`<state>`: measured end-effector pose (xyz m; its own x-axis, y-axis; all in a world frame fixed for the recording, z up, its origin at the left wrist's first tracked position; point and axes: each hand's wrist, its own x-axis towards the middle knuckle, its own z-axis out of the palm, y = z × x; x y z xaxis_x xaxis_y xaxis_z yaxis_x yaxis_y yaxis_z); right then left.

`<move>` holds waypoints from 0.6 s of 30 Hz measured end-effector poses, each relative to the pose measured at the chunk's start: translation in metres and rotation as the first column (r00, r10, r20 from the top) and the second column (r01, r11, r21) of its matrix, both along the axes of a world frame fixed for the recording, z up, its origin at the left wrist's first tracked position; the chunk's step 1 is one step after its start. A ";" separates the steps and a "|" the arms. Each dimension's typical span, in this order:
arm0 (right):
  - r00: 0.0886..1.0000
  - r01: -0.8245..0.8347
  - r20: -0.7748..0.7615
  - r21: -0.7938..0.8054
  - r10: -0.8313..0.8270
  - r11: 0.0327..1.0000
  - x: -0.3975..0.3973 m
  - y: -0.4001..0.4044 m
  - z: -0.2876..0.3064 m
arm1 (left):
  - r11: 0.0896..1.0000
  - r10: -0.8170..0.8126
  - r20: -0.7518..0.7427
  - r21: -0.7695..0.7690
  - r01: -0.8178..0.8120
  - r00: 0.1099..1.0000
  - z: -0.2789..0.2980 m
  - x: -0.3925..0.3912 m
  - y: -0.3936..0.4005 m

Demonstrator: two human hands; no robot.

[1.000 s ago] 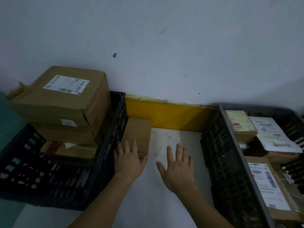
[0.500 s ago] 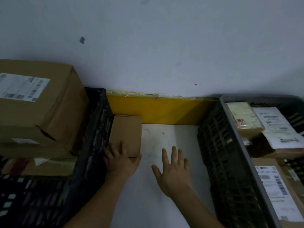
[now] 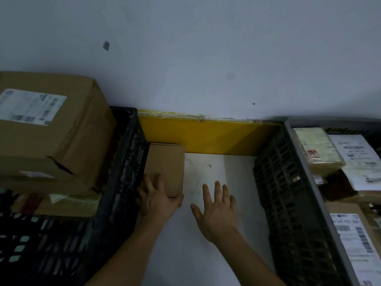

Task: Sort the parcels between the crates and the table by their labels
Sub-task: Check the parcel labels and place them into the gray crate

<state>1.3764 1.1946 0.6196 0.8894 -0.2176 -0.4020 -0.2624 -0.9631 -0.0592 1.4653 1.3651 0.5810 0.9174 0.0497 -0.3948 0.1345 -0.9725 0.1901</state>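
Note:
A small plain cardboard box (image 3: 167,162) lies on the white table (image 3: 222,168), pressed against the wall of the left black crate (image 3: 123,162). My left hand (image 3: 156,199) holds the box's near end, fingers on its top and thumb along its near edge. To its right, my right hand (image 3: 218,211) is spread flat over the bare table and holds nothing. A large labelled carton (image 3: 51,131) is stacked on other parcels in the left crate. The right black crate (image 3: 288,182) holds several labelled parcels (image 3: 315,149).
A yellow strip (image 3: 206,135) runs along the table's far edge, below a pale wall. The two crates wall in the table strip on either side. A carton with a white label (image 3: 354,244) lies at the near end of the right crate.
My left hand has shifted from lying flat on the box's top to holding its near end. My right hand stays spread beside it. The view swung a little.

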 end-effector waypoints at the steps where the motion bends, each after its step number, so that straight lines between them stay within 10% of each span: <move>1: 1.000 0.002 0.006 0.005 -0.002 1.000 0.001 0.000 0.000 | 1.000 0.000 0.029 -0.009 0.000 1.000 0.005 -0.001 0.001; 9: 0.967 0.114 0.184 0.315 -0.178 0.942 0.000 -0.005 0.015 | 0.854 0.125 0.207 -0.521 0.001 0.970 0.070 -0.024 0.012; 14: 0.881 0.168 0.150 0.788 -0.449 0.593 -0.010 0.001 0.046 | 0.167 0.142 -0.194 -0.962 -0.217 0.971 0.122 -0.056 0.011; 18: 0.859 0.090 0.050 0.965 -0.509 0.247 -0.020 0.009 0.070 | -0.275 -0.154 -0.444 -0.839 -0.470 0.883 0.139 -0.080 0.012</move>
<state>1.3561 1.2034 0.6900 0.9472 -0.1750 -0.2688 -0.2820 -0.0551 -0.9578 1.3850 1.3773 0.7204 0.7838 -0.5296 -0.3244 0.5769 0.4275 0.6960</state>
